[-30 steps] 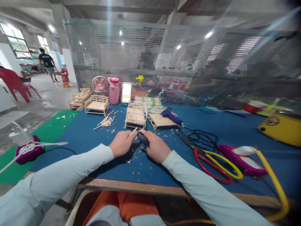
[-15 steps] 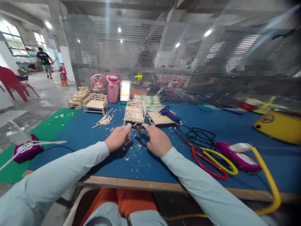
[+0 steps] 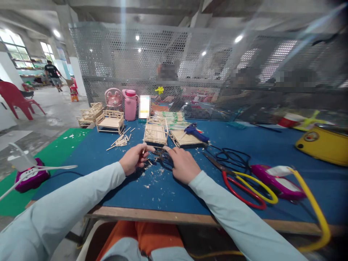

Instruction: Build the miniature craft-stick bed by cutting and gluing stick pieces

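Orange trousers: below the table edge, nearest the camera.
Table: blue-topped, wood-edged, strewn with pale scraps in front of the hands.
Right hand: closed round the handles of the dark pliers, with thumb laid along the near end.
Left hand: fingers curled, thumb and forefinger drawn close together beside the pliers' tip; pinching a stick piece or not, cannot tell.
Pliers: between both hands, just in front of the nearest stick model; blades partly hidden.
Scissors: dark-bladed, with one red and one yellow handle loop; lying right of the right hand.
Power strips: one purple beyond the scissors, another purple at far left, with white cords.
Stick model: bed-like, slatted, standing just beyond the fingertips.
Loose sticks: in a small heap left of the model.
Slatted panel: lying flat to the right, with a blue glue gun resting on top.
Bench-like model: behind the loose sticks.
Flask: pink, upright, near a lit screen.
Mesh partition: behind everything on the table.
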`<state>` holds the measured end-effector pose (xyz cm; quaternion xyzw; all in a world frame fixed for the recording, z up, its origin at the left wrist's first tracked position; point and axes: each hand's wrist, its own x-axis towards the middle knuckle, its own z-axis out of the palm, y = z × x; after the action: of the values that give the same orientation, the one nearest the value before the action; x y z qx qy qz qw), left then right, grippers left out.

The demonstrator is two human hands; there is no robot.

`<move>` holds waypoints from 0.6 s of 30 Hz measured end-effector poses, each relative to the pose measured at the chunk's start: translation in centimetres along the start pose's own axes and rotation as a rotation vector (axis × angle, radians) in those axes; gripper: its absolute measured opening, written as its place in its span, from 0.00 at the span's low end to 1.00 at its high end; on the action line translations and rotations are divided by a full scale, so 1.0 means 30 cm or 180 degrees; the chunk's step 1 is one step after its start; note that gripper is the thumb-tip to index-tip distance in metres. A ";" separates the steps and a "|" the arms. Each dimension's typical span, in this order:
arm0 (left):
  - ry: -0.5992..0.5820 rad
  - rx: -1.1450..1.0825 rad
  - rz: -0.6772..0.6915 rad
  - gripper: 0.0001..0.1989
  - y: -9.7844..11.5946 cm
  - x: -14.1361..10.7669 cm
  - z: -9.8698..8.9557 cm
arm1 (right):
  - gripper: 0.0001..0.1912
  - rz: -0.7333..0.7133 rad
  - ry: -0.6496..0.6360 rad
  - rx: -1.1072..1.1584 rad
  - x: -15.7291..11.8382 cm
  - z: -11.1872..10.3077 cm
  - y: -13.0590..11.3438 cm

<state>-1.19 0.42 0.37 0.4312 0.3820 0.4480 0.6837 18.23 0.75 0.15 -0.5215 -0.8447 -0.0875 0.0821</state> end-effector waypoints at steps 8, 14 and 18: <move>0.0103 -0.0381 0.0370 0.15 -0.010 -0.003 0.019 | 0.25 0.0410 0.1245 0.1354 0.010 0.002 0.019; -0.0052 0.0130 0.0661 0.20 -0.033 -0.013 0.044 | 0.15 0.0101 0.1167 0.2849 0.013 -0.031 -0.037; -0.0069 0.0997 0.1039 0.20 -0.053 -0.025 0.074 | 0.16 0.0233 0.0741 0.3763 0.020 -0.033 -0.066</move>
<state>1.05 -1.21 -0.27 0.5930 0.3646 0.4833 0.5309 16.25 0.17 1.12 -0.4033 -0.7172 0.3433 0.4530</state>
